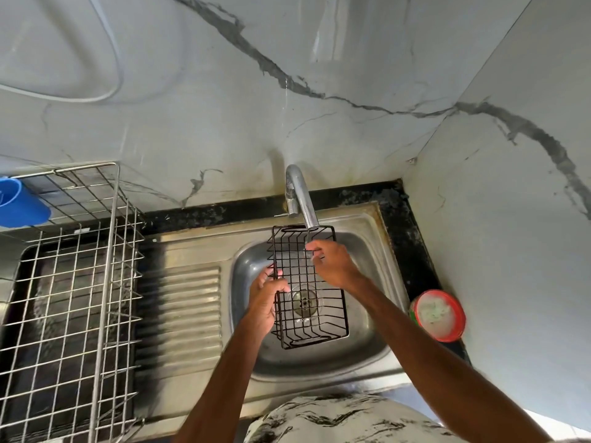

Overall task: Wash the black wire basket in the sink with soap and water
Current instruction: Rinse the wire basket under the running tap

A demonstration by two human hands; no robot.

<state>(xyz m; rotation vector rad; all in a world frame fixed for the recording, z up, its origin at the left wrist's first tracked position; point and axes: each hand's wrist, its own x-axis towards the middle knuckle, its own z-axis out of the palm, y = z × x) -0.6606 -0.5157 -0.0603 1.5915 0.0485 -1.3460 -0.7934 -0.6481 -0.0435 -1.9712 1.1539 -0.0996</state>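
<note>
Shirt (335,417) cut off below; left hand (266,298) curling round basket (308,276) side, right hand (332,263) pinching wires under tap (300,199); water indistinct

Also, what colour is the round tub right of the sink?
The tub is red, whitish inside; the head view shows it.

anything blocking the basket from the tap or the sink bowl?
Nothing visible. The left hand and right hand hold the basket over the sink, its far end directly under the tap. Below it only the drain shows.
</note>
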